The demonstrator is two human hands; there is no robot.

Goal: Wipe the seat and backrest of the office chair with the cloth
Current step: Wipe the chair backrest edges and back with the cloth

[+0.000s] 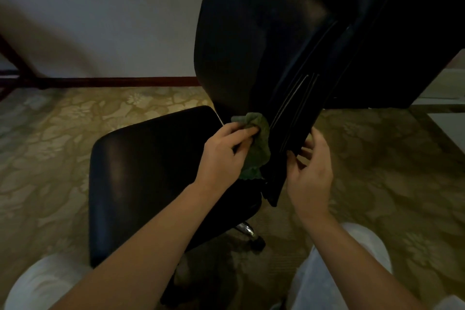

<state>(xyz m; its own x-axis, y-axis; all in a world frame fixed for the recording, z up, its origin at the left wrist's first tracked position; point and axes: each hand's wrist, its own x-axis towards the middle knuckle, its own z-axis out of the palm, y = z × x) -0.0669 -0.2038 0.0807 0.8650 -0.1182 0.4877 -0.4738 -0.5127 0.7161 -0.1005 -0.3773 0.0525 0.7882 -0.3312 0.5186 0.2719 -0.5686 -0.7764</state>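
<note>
A black leather office chair fills the middle of the view. Its seat [151, 171] lies to the lower left and its tall backrest [256, 40] rises to the upper right. My left hand [224, 156] grips a crumpled green cloth [259, 148] and holds it against the lower part of the backrest, just above the seat's rear edge. My right hand [310, 173] curls its fingers around the backrest's lower right edge, thumb on the near side.
A patterned beige carpet [63, 148] covers the floor. A pale wall with a dark red skirting board [113, 82] runs behind. The chair's chrome base [245, 229] and a castor show under the seat. My knees in light trousers sit at the bottom corners.
</note>
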